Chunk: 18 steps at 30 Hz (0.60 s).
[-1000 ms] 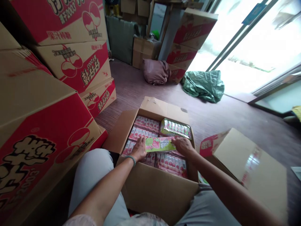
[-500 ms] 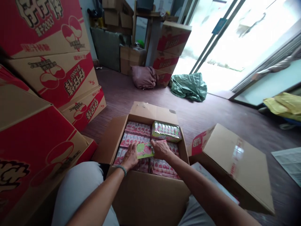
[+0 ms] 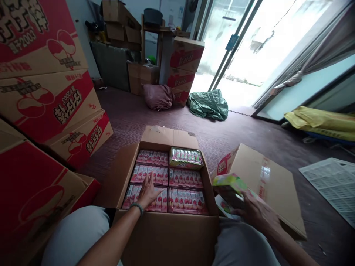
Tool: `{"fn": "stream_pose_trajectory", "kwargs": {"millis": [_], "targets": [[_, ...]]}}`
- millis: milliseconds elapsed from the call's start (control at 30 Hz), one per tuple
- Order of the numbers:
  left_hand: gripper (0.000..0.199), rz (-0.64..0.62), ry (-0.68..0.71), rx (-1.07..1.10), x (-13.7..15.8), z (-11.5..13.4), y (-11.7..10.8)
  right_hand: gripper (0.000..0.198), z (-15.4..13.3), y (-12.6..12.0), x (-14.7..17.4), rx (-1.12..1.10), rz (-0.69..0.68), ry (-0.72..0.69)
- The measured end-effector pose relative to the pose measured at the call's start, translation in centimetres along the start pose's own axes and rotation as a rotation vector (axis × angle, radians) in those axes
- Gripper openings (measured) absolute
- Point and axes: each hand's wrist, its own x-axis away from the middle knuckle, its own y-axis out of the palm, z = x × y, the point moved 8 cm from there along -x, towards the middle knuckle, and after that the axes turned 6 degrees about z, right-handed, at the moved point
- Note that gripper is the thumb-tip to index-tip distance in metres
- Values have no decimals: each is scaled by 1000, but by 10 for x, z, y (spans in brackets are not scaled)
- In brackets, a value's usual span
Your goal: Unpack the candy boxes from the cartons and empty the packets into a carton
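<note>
An open cardboard carton (image 3: 166,236) stands between my knees. Inside are several packs of pink-wrapped sweets (image 3: 185,201), set in two columns, and one green pack (image 3: 186,158) at the far right corner. My left hand (image 3: 149,192), wearing a beaded bracelet, is open over the left column, fingers spread on or just above the pink packs. To the right of the carton, my right hand (image 3: 253,210) grips a green and pink printed box (image 3: 229,181) by its near end; that hand is slightly blurred. A flat printed piece (image 3: 224,207) lies partly hidden below it.
A taped carton (image 3: 273,184) stands close on the right, with a white plastic crate (image 3: 332,181) beyond. Stacked red and brown cartons (image 3: 66,99) rise at left. Green cloth (image 3: 208,104) and a maroon bundle (image 3: 158,96) lie on the floor ahead, near a sliding glass door.
My right hand has carried the green and pink box from over the carton to its right side. My left hand has let go of it and opened over the pink packs.
</note>
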Motion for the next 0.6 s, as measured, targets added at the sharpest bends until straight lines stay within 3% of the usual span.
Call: {"fn": "stream_pose_trajectory", "kwargs": {"millis": [100, 233, 333, 433, 600], "targets": [[93, 48, -3, -34, -28, 20, -2, 44, -37, 12, -12, -80, -8, 31], [85, 111, 57, -94, -84, 62, -10, 39, -85, 13, -52, -155, 6, 26], [79, 124, 88, -41, -129, 94, -12, 56, -59, 35, -79, -168, -78, 167], [79, 129, -74, 134, -170, 103, -4, 68, -19, 59, -94, -189, -92, 250], [63, 39, -323, 298, -205, 99, 47, 64, 12, 83, -100, -249, -139, 336]]}}
